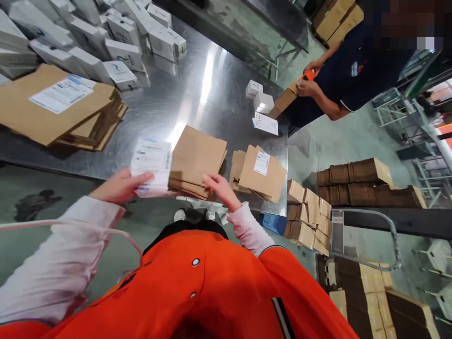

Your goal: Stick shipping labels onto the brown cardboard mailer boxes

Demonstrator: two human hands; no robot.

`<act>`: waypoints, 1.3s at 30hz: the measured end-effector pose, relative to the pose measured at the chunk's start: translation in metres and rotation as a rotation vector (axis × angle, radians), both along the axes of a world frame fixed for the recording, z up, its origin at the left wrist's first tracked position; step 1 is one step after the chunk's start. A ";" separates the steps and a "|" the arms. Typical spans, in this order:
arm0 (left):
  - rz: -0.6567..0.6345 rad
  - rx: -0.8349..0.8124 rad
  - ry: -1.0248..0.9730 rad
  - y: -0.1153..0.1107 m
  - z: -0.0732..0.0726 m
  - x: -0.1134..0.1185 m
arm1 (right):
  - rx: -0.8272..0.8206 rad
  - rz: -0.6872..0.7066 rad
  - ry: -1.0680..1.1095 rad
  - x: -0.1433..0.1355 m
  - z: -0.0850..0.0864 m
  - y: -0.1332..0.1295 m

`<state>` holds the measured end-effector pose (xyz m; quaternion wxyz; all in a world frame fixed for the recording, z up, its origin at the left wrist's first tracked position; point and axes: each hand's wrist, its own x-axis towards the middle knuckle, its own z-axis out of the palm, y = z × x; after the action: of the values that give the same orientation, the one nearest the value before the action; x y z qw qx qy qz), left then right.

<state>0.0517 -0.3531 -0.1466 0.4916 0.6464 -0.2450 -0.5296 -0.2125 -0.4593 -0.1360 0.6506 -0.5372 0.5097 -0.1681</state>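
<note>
My left hand (122,185) is closed on a stack of white shipping labels (152,162), thumb on top, just past the table's front edge. Beside the labels lies a pile of flat brown cardboard mailers (197,153) with no label on its top face. My right hand (221,188) touches the near right corner of that pile, fingers bent over it; whether it grips a sheet I cannot tell. To the right, a second pile of mailers (247,176) has a white label on top. A larger stack of labelled mailers (76,125) sits at the left.
Many small white boxes (122,54) crowd the far left of the metal table (169,103). Two white boxes (263,101) and some papers (266,123) lie at its right end. There a co-worker (325,84) handles a brown carton with an orange tool. Stacked cartons (307,219) stand right.
</note>
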 end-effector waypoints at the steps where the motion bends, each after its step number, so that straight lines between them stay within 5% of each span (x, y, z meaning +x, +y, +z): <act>1: -0.077 0.033 0.047 0.011 0.005 -0.015 | 0.073 0.108 -0.105 0.003 0.005 0.010; 4: -0.287 0.108 0.177 0.026 0.017 -0.060 | 0.081 0.089 -0.232 0.015 0.009 0.034; 6: -0.210 0.059 0.173 0.022 0.021 -0.079 | 0.025 0.017 -0.168 0.019 0.007 0.040; 9: -0.033 0.018 0.115 0.012 0.018 -0.091 | -0.019 0.105 -0.056 0.016 0.006 0.032; 15: -0.016 0.038 0.111 0.005 0.006 -0.104 | -0.300 0.203 0.199 0.004 0.023 -0.004; 21: -0.019 0.004 -0.003 -0.006 0.002 -0.107 | -0.412 0.239 0.296 0.010 0.038 -0.031; 27: -0.081 -0.012 -0.004 -0.016 -0.004 -0.102 | -0.351 0.486 0.333 0.014 0.041 -0.051; 34: -0.067 0.038 0.281 -0.020 -0.006 -0.089 | -0.655 0.441 0.280 0.020 0.058 -0.061; 39: -0.230 0.214 0.426 -0.005 -0.017 -0.089 | -0.697 0.368 0.438 0.045 0.051 -0.112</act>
<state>-0.0373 -0.3578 -0.1640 0.3973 0.5365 -0.1505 -0.7291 -0.1680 -0.5711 -0.0849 0.3269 -0.8288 0.4444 -0.0936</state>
